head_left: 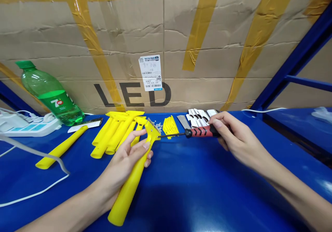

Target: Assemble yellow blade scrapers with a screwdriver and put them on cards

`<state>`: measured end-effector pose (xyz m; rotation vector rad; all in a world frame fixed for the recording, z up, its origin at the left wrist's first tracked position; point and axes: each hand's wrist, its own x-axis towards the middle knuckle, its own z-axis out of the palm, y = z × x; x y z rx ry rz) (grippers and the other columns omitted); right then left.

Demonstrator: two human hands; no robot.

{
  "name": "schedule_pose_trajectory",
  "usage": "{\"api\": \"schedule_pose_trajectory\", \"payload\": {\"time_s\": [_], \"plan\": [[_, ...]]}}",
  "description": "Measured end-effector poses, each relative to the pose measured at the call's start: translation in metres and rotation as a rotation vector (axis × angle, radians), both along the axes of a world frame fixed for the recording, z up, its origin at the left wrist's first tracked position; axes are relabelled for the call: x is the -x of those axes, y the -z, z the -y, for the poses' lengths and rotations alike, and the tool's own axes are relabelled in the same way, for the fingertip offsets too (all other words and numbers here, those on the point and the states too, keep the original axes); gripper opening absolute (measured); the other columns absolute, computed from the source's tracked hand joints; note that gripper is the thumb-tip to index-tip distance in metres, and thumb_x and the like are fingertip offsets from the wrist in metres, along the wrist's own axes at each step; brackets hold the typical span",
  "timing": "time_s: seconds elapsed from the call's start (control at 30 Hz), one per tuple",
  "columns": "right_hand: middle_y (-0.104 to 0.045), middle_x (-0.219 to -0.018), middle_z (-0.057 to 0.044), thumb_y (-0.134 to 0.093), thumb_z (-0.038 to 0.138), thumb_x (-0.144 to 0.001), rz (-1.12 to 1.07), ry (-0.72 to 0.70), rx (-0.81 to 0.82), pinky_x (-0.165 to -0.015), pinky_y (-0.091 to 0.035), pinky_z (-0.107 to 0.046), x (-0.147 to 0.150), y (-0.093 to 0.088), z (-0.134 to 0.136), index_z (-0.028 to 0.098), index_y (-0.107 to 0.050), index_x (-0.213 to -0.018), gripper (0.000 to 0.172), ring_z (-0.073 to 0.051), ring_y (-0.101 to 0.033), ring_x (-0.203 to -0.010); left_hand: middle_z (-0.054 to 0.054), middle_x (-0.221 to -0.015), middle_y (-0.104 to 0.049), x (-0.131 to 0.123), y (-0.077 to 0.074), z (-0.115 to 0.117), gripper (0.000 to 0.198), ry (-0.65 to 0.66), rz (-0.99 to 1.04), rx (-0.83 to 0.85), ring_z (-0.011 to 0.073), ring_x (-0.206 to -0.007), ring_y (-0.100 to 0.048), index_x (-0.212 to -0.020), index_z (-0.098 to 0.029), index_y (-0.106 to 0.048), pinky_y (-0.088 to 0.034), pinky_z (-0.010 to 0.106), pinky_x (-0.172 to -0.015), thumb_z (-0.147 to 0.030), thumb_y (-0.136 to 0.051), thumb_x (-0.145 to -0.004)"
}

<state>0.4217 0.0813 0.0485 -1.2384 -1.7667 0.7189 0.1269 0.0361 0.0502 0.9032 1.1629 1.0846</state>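
Note:
My left hand grips a yellow plastic scraper by its handle, with the metal-edged head up near my fingertips. My right hand holds a screwdriver with a red and black handle. Its thin shaft points left, and the tip is at the scraper head. Behind the hands lie several yellow scraper handles, a loose yellow handle, small screws, yellow ribbed pieces, a steel blade and a heap of white-and-metal pieces.
Everything lies on a blue metal bench. A green 7UP bottle lies at the far left beside a white power strip with white cables. A taped cardboard box stands behind, and a blue shelf frame rises right.

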Motion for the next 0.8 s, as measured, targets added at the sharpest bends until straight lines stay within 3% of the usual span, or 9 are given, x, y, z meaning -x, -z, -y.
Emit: {"api": "schedule_pose_trajectory", "payload": {"time_s": [0.07,0.17,0.3,0.37,0.5,0.6,0.67,0.73,0.8], "plan": [[-0.059,-0.079,0.001,-0.045,0.055,-0.101,0.044,-0.014,0.015,-0.057,-0.048,-0.028,-0.002,0.0,0.0,0.026,-0.057,-0.107,0.032,-0.013,-0.056,-0.058,-0.002,-0.071,-0.064,0.0,0.002,0.0,0.055,0.011,0.003,0.006,0.011,-0.063,-0.054,-0.13,-0.028,-0.049,-0.043,0.021,-0.066,-0.035,-0.077,-0.083],[-0.064,-0.101,-0.002,-0.061,0.051,-0.095,-0.036,-0.167,0.036,-0.073,-0.055,-0.032,-0.003,0.0,0.0,0.029,-0.052,-0.122,0.036,-0.017,-0.066,-0.076,-0.002,-0.07,-0.062,0.0,0.002,0.0,0.053,0.002,0.013,0.013,0.0103,-0.062,-0.054,-0.13,-0.029,-0.048,-0.042,0.021,-0.065,-0.035,-0.076,-0.085],[-0.05,-0.064,0.005,-0.049,0.055,-0.1,0.007,-0.018,0.025,-0.048,-0.041,-0.026,-0.001,0.0,0.0,0.025,-0.055,-0.102,0.031,-0.012,-0.048,-0.049,-0.002,-0.069,-0.062,-0.001,-0.001,-0.001,0.054,0.008,0.011,-0.001,0.0106,-0.061,-0.054,-0.128,-0.027,-0.049,-0.042,0.022,-0.065,-0.035,-0.077,-0.083],[-0.053,-0.066,0.004,-0.042,0.057,-0.102,0.064,0.017,0.032,-0.05,-0.042,-0.026,-0.002,0.001,0.0,0.025,-0.056,-0.102,0.035,-0.012,-0.05,-0.051,-0.002,-0.069,-0.062,0.0,-0.003,0.0,0.054,0.003,0.003,-0.017,0.0108,-0.061,-0.054,-0.128,-0.027,-0.05,-0.042,0.022,-0.065,-0.036,-0.078,-0.082],[-0.066,-0.093,-0.001,-0.059,0.052,-0.096,-0.064,-0.192,0.052,-0.07,-0.054,-0.032,-0.001,0.003,-0.002,0.029,-0.05,-0.123,0.037,-0.016,-0.067,-0.071,-0.002,-0.071,-0.064,0.003,-0.006,0.002,0.054,-0.052,-0.007,-0.03,0.0101,-0.062,-0.055,-0.131,-0.029,-0.051,-0.044,0.021,-0.065,-0.037,-0.077,-0.084],[-0.057,-0.065,0.005,-0.053,0.055,-0.098,-0.091,-0.1,0.031,-0.048,-0.044,-0.025,0.004,0.005,-0.003,0.025,-0.055,-0.108,0.031,-0.011,-0.052,-0.047,-0.002,-0.07,-0.064,0.003,-0.007,0.002,0.054,-0.053,0.001,-0.035,0.0102,-0.062,-0.055,-0.129,-0.028,-0.052,-0.044,0.021,-0.065,-0.037,-0.078,-0.083],[-0.052,-0.059,0.005,-0.044,0.059,-0.101,-0.055,0.009,0.052,-0.041,-0.038,-0.024,0.007,0.007,-0.002,0.024,-0.056,-0.102,0.037,-0.01,-0.045,-0.042,-0.002,-0.07,-0.063,0.002,-0.007,0.001,0.052,-0.036,0.009,-0.043,0.0104,-0.061,-0.054,-0.126,-0.027,-0.053,-0.044,0.021,-0.063,-0.037,-0.079,-0.081],[-0.063,-0.076,0.0,-0.046,0.059,-0.1,-0.078,-0.014,0.083,-0.048,-0.048,-0.025,0.008,0.007,-0.002,0.025,-0.056,-0.11,0.037,-0.013,-0.058,-0.054,-0.002,-0.07,-0.063,0.002,-0.006,0.0,0.052,-0.035,0.009,-0.054,0.0104,-0.061,-0.054,-0.125,-0.027,-0.053,-0.044,0.021,-0.063,-0.037,-0.079,-0.081],[-0.067,-0.101,-0.004,-0.058,0.055,-0.096,-0.135,-0.132,0.083,-0.067,-0.057,-0.03,0.007,0.005,-0.001,0.028,-0.053,-0.121,0.037,-0.016,-0.068,-0.073,-0.002,-0.07,-0.063,0.002,-0.005,-0.001,0.052,-0.039,0.003,-0.055,0.0102,-0.061,-0.054,-0.125,-0.027,-0.052,-0.043,0.021,-0.064,-0.036,-0.078,-0.082]]}}
